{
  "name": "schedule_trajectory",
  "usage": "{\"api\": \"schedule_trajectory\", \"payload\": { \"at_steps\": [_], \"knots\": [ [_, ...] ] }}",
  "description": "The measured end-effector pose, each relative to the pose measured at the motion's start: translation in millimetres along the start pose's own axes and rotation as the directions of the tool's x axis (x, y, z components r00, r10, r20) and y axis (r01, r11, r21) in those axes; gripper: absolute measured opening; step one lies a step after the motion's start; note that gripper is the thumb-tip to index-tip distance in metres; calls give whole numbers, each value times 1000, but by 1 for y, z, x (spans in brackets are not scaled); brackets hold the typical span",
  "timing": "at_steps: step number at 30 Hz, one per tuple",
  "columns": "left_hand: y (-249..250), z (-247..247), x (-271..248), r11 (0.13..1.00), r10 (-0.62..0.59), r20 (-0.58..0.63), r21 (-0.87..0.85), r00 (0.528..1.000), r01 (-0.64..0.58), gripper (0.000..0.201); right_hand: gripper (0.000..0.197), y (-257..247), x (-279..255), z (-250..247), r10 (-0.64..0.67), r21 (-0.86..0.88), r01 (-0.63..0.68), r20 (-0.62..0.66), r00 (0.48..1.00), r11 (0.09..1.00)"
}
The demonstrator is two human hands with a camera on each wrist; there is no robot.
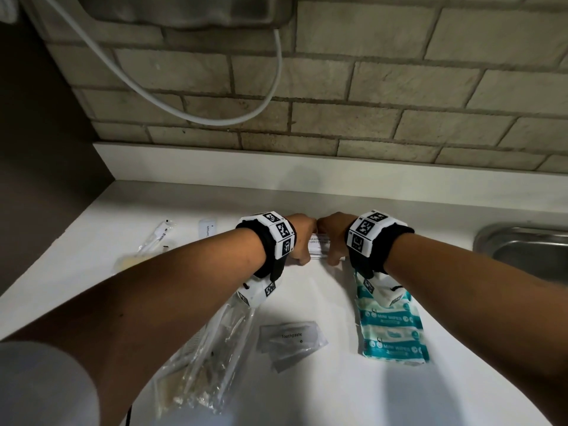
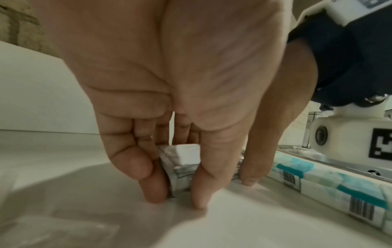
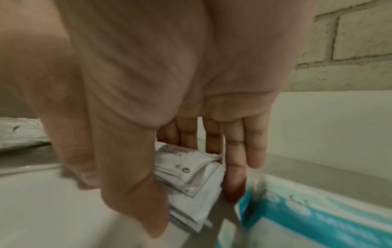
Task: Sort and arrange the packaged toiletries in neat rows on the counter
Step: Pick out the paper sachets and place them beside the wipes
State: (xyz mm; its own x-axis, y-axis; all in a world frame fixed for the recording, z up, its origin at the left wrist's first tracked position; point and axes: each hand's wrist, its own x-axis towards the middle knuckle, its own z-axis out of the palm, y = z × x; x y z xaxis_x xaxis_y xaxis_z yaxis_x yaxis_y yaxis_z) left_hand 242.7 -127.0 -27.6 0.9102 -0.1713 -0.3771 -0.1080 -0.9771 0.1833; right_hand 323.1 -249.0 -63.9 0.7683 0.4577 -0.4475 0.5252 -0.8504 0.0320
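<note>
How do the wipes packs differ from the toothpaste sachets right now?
The wipes packs are teal and white with printed labels; the toothpaste sachets are plain grey-white with small black text. The wipes packs lie lined up in a straight column; the toothpaste sachets sit in a loose, fanned pile. The wipes packs lie below the right hand, the sachets nearer the middle. Both lie flat on the counter, and neither hand holds them.

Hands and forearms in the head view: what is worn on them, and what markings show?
Both forearms are bare. Each wrist carries a black strap with a white blocky housing printed with black-and-white square tags, on the left hand and the right hand. A white camera pod hangs under each wrist. A grey sleeve shows at the left upper arm.
</note>
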Motion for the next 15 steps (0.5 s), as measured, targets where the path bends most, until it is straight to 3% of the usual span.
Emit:
{"api": "schedule_trajectory", "payload": {
  "at_steps": [4,6,9,12,13,15],
  "knots": [
    [-2,-12,-13,994,-33,7,-102,999,34,115,63,-6,-15,-5,31,8,-31,-15,999,999],
    [-6,-28,-24,994,-39,-9,-107,999,38,118,69,-12,-27,-12,9,3,-9,-25,1000,1000],
    [-24,-52,-45,988,-96,-68,-131,993,86,94,88,-33,-61,-30,-28,-11,27,-99,995,1000],
    [-58,-68,-65,978,-186,-127,-123,974,171,46,74,-57,-97,-45,-106,-28,103,-144,984,994],
    [-72,-69,-70,975,-215,-146,-86,966,204,27,69,-67,-111,-47,-159,-20,158,-120,980,987],
    [-97,-60,-75,960,-277,-148,5,949,281,20,67,-89,-138,-46,-259,8,259,10,966,966]
  ]
}}
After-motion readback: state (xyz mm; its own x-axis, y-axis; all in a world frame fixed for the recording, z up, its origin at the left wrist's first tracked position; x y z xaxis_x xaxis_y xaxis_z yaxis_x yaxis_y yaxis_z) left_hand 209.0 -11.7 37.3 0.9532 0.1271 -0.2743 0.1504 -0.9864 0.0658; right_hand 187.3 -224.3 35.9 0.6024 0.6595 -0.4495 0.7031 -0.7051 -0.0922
